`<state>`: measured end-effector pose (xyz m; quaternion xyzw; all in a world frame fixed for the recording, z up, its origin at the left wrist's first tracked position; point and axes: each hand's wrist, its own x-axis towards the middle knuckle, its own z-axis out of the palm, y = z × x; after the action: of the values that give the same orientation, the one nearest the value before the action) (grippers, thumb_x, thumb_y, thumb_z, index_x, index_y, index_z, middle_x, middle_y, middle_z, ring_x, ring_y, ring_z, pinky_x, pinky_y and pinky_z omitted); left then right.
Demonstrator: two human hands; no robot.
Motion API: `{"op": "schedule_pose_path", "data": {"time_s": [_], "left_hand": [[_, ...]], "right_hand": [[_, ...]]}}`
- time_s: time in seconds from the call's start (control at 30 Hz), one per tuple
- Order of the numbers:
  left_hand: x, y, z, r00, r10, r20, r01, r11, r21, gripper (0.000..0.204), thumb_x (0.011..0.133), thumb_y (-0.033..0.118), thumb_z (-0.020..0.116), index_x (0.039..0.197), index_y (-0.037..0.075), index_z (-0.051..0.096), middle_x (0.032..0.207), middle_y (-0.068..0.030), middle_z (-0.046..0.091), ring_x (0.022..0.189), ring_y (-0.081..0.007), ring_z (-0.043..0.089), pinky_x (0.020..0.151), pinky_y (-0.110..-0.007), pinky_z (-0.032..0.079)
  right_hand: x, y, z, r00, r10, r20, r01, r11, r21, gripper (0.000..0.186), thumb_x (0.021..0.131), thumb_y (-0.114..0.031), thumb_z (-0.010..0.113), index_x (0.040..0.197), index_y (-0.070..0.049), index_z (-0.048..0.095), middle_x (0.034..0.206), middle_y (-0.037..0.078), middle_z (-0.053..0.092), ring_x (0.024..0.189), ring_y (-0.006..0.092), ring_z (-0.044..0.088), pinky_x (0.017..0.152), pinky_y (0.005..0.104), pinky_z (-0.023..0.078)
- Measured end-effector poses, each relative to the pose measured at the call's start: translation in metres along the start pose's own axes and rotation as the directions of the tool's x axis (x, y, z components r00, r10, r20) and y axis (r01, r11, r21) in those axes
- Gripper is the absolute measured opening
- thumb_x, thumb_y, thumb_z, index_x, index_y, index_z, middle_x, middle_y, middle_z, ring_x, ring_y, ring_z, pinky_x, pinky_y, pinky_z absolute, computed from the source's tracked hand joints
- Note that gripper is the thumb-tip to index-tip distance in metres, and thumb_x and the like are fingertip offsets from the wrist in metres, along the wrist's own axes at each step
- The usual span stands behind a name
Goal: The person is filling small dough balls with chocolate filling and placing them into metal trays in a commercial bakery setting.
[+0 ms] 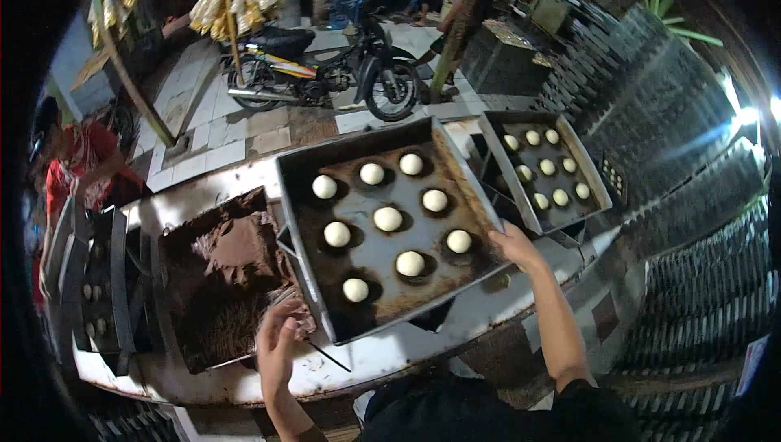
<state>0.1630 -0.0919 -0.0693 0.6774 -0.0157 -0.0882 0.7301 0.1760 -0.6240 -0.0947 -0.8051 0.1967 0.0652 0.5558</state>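
My right hand grips the right rim of a large metal tray holding several pale, round dough balls spaced over its stained bottom. Left of that tray, a rectangular pan holds a brown chocolate-coloured paste, with a crumpled plastic piece at its near right corner. My left hand is open, fingers curved and thumb apart, beside that plastic; whether it touches it I cannot tell. The large tray sits at a slant over the white table.
A second tray of dough balls stands right, stacked trays left. A person in red stands at the left. Beyond are a motorbike, poles and hanging yellow bags. Slatted panels line the right.
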Motion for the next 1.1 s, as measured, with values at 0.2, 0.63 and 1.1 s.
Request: {"op": "schedule_pose_path", "data": {"time_s": [0.2, 0.63, 1.1], "left_hand": [[-0.052, 0.021, 0.085, 0.968, 0.082, -0.239, -0.064, 0.995, 0.081, 0.034, 0.103, 0.021, 0.061, 0.128, -0.002, 0.063, 0.128, -0.0137, 0.067, 0.111, -0.0232, 0.065, 0.098, -0.037, 0.051], [-0.113, 0.027, 0.306, 0.979, 0.077, -0.190, -0.048, 0.988, 0.150, 0.035, 0.102, 0.024, 0.061, 0.119, -0.006, 0.065, 0.113, -0.0173, 0.070, 0.103, -0.0227, 0.067, 0.094, -0.036, 0.051], [-0.092, 0.038, 0.351, 0.998, -0.069, -0.003, 0.057, 0.792, 0.608, 0.022, 0.103, 0.008, 0.063, 0.122, -0.002, 0.067, 0.106, -0.0105, 0.075, 0.098, -0.0183, 0.069, 0.089, -0.034, 0.054]], "right_hand": [[-0.020, 0.056, 0.005, 0.935, 0.079, 0.346, -0.169, 0.957, 0.237, 0.081, 0.078, -0.006, 0.066, 0.155, -0.003, 0.041, 0.100, 0.006, 0.065, 0.081, 0.0146, 0.059, 0.070, 0.0287, 0.048], [-0.048, 0.010, -0.083, 0.999, 0.008, 0.032, -0.029, 0.644, 0.765, 0.073, 0.067, -0.012, 0.069, 0.138, 0.000, 0.058, 0.097, 0.006, 0.060, 0.096, 0.0198, 0.057, 0.091, 0.0325, 0.044], [-0.042, 0.100, -0.270, 0.926, 0.065, -0.371, 0.317, 0.397, 0.861, 0.078, 0.068, -0.004, 0.058, 0.145, -0.006, 0.046, 0.119, 0.019, 0.057, 0.095, 0.0438, 0.065, 0.058, 0.0680, 0.063]]}}
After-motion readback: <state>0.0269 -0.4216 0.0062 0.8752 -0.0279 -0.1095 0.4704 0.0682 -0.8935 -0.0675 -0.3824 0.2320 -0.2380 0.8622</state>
